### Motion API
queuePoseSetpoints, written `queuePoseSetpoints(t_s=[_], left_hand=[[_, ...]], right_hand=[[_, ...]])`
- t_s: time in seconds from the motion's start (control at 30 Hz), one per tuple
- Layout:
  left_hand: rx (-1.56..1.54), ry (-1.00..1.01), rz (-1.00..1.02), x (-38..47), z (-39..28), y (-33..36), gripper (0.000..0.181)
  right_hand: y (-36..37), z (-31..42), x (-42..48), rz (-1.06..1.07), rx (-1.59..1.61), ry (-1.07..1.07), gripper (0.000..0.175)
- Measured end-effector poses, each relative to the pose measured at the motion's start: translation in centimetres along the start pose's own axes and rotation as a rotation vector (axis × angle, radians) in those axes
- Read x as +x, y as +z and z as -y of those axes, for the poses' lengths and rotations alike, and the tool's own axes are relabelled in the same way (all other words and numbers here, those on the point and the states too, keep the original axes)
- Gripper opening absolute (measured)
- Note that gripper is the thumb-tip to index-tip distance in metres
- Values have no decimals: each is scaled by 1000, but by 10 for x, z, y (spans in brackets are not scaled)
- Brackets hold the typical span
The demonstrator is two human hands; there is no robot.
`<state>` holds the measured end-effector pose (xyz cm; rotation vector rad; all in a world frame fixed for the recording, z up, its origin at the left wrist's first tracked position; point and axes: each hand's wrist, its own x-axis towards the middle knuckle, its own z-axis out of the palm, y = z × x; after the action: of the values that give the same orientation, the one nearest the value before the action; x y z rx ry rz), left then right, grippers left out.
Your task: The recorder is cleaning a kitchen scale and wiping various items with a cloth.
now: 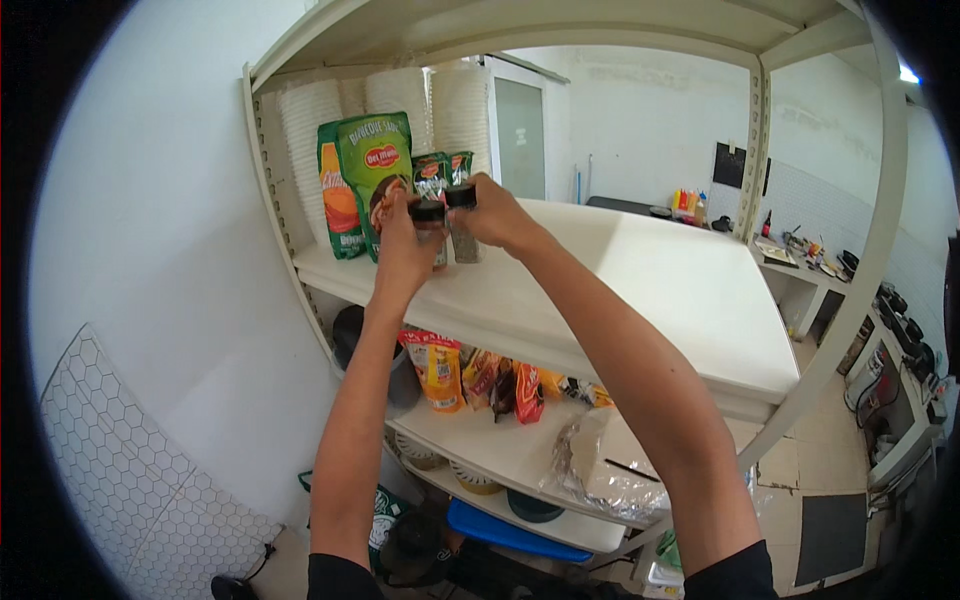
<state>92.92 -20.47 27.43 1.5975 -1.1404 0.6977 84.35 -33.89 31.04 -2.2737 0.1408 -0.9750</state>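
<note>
At the front of the upper shelf, my left hand [401, 251] grips a spice jar with a black lid [428, 211]; my fingers hide most of its body. Just right of it, my right hand [496, 214] has its fingers around the black cap of a second spice jar [467, 246], a clear one with greyish contents. Both jars stand at or very near the shelf surface. Close behind my left hand are a green Del Monte sauce pouch [379, 157] and an orange-and-green pouch [339, 199]. Smaller dark green Del Monte packets [430, 169] stand behind the jars.
Stacks of white plastic tubs [397, 97] line the back of the white shelf [637, 277]. One shelf down are colourful food packets [435, 371] and a plastic-wrapped bundle [611, 457]. A metal upright [847, 315] bounds the right. A blue lid [517, 531] lies lower down.
</note>
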Motion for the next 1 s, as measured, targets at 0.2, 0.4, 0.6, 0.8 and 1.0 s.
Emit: queuePoseSetpoints(t_s=[0.2, 0.4, 0.6, 0.8, 1.0], left_hand=[[150, 38, -69, -5, 4, 11, 62], [253, 30, -3, -8, -1, 1, 49], [377, 44, -22, 0, 5, 10, 47], [518, -11, 48, 12, -5, 22, 44], [585, -102, 10, 7, -5, 28, 42]], right_hand=[[19, -33, 53, 176, -59, 63, 43], [22, -32, 89, 582, 179, 176, 53], [20, -30, 111, 626, 55, 156, 56], [32, -53, 132, 577, 69, 77, 54], [52, -49, 119, 416, -169, -79, 52]])
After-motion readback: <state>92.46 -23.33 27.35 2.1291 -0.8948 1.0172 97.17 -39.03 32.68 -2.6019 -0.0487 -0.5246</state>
